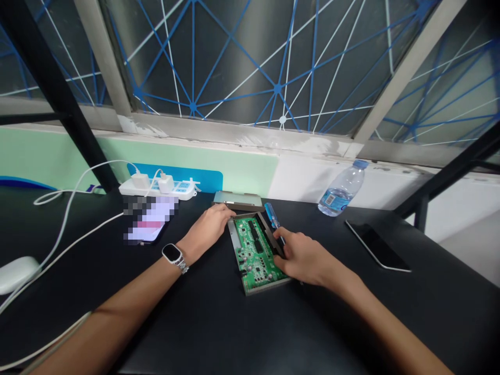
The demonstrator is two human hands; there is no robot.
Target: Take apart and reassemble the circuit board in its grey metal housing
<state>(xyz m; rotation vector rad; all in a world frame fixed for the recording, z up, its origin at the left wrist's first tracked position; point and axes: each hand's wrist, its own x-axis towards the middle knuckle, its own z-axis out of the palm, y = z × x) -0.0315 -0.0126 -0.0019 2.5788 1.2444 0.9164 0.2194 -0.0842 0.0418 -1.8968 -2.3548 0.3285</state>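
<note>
A green circuit board (257,252) sits in a shallow grey metal case (236,240) with one side open to view, lying on the black desk. My left hand (209,229) grips the case's far left corner, its fingertips partly hidden. On the right edge, my right hand (304,255) has its thumb and fingers closed round the case wall. A screwdriver (271,213) with a translucent blue handle lies beyond my right hand, its tip end hidden by the fingers. Behind the case rests a flat metal cover (238,200).
A white power strip (183,190) with plugged chargers stands against the wall. Left of the case lies a lit phone (156,221), with white cables (62,229) and a white case (17,274) farther left. A water bottle (344,190) and dark phone (377,246) are at right.
</note>
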